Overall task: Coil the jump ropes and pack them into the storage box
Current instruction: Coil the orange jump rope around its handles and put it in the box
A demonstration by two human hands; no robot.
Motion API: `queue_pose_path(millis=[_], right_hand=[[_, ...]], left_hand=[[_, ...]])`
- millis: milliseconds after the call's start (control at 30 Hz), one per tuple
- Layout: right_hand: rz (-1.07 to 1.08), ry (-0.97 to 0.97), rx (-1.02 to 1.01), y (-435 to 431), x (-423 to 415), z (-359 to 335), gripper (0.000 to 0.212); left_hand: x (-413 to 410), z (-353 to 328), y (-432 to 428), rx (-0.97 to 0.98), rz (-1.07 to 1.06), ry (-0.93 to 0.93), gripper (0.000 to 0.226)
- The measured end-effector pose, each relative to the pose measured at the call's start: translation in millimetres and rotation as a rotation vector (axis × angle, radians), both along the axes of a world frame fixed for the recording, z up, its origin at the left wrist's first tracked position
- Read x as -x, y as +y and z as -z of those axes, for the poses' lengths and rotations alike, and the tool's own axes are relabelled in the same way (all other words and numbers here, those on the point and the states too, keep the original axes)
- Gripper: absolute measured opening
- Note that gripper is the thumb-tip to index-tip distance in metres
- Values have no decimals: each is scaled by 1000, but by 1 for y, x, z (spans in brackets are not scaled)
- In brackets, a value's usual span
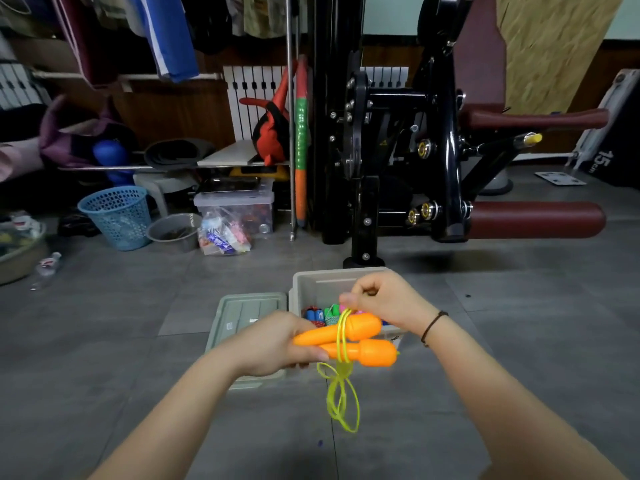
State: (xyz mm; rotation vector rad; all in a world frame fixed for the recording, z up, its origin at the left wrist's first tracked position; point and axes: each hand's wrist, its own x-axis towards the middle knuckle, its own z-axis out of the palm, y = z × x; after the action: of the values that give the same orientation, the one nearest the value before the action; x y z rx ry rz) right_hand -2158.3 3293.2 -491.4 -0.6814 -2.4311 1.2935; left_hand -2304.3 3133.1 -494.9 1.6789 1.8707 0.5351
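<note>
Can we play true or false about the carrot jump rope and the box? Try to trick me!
1. The left hand holds two orange carrot handles. True.
2. The rope is red. False: it is yellow-green.
3. The storage box is closed. False: it is open, and its lid lies on the floor to its left.
4. Colourful ropes already lie in the storage box. True.
5. The right hand holds nothing. False: it pinches the rope just above the carrot handles.
</note>
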Motion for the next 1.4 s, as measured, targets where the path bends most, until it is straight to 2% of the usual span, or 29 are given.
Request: queue_pose_path(millis=[67, 167, 233, 267, 333, 367, 433, 533, 600, 733, 800, 833, 933, 967, 1167, 1300, 1400], right_hand=[[-26, 62, 109, 3, 2, -1, 23], [-101, 76, 126, 0, 4, -4, 15], [-126, 94, 178, -3, 5, -6, 9], [-125, 104, 233, -4, 6, -6, 13], [-87, 117, 341, -6, 8, -5, 35], [-54, 106, 354, -7, 9, -3, 46], [-41, 82, 341, -12, 10, -1, 52], [-133, 111, 443, -20, 16, 3, 35], [-163, 76, 437, -27, 20, 7, 33], [-244, 64, 436, -44, 27, 14, 29], [-232, 37, 395, -44, 27, 12, 29], [-231, 23, 382, -42, 28, 12, 29], [-260, -39, 343, -42, 27, 17, 28], [-276, -52, 311, -41, 26, 20, 27], [-272, -158, -81, -31, 22, 33, 25], [-305, -204, -199, -30, 19, 47, 26], [-235, -248, -361, -22, 22, 62, 23]], left_hand=[[3, -4, -5, -6, -26, -22, 22], [12, -5, -9, 18, -65, -19, 23], [13, -6, -12, 30, -61, -99, 21], [11, -7, -13, 26, -50, -166, 19], [7, -9, -15, -27, -54, -349, 15], [5, -11, -16, -77, -86, -446, 13], [4, -12, -17, -215, -184, -581, 16], [4, -10, -17, -394, -304, -674, 19], [-2, -6, -14, -467, -400, -705, 15], [-9, 1, -5, -569, -690, -758, 21], [-10, 1, -3, -582, -761, -792, 23], [-12, 0, -2, -577, -759, -860, 26], [-19, -9, 0, -564, -678, -1263, 36], [-19, -11, -1, -575, -664, -1314, 36], [-20, -12, 1, -617, -708, -1123, 34], [-18, -18, 0, -646, -676, -1088, 38], [-20, -22, -2, -643, -648, -996, 42]])
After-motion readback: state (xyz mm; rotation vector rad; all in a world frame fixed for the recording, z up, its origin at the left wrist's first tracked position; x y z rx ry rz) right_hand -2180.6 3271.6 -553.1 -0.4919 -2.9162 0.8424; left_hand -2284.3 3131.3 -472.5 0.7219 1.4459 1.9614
